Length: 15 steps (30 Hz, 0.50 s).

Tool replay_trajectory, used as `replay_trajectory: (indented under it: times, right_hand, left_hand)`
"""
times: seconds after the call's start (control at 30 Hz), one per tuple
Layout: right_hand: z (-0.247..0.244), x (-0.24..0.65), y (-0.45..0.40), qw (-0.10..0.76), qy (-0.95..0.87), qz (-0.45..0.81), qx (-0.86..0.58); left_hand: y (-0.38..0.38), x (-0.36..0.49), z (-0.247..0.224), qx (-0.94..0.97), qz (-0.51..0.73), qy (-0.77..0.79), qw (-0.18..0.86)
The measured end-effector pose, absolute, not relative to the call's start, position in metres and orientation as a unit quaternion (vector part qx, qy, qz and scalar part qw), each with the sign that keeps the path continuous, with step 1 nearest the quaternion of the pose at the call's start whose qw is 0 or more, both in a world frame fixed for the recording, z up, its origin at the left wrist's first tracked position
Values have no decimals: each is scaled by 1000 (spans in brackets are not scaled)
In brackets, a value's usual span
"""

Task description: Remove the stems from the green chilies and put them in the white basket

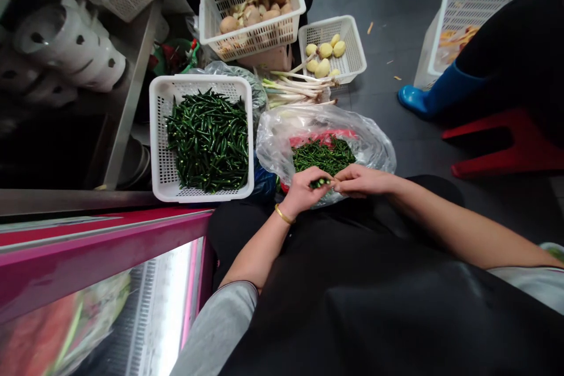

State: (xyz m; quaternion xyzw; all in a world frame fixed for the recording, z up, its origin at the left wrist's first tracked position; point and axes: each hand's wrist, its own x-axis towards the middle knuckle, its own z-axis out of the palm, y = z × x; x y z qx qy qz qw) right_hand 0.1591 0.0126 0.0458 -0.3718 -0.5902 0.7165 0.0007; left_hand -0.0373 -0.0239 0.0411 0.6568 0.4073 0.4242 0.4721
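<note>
Left hand [304,191] clenched around a few green peppers [321,183]; right hand [362,180] pinching at their ends, exact hold too small to confirm; open plastic bag [374,136] at twelve o'clock, just beyond both hands, bearing a loose heap of thin green pieces [324,155], type uncertain; white basket [157,140] at ten o'clock, well filled with whole peppers [209,144]; sorting judged well advanced, handful unfinished; share left in the bag cannot be determined.
</note>
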Motion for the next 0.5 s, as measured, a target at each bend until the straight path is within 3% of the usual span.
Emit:
replay_trajectory:
  times: [0.13, 0.33, 0.43, 0.5]
  right_hand:
    - [47, 187, 22, 29, -574, 728, -374]
    - [2, 182, 75, -86, -795, 246, -547]
    - [-13, 164, 89, -117, -817, 174, -537]
    - [-12, 161, 91, -76, -817, 182, -542]
  left_hand:
    - [-31, -37, 67, 640, 461, 376, 487]
    - [-9, -63, 45, 264, 508, 391, 721]
    - [3, -67, 31, 224, 461, 400, 760]
    - [8, -65, 27, 227, 433, 405, 772]
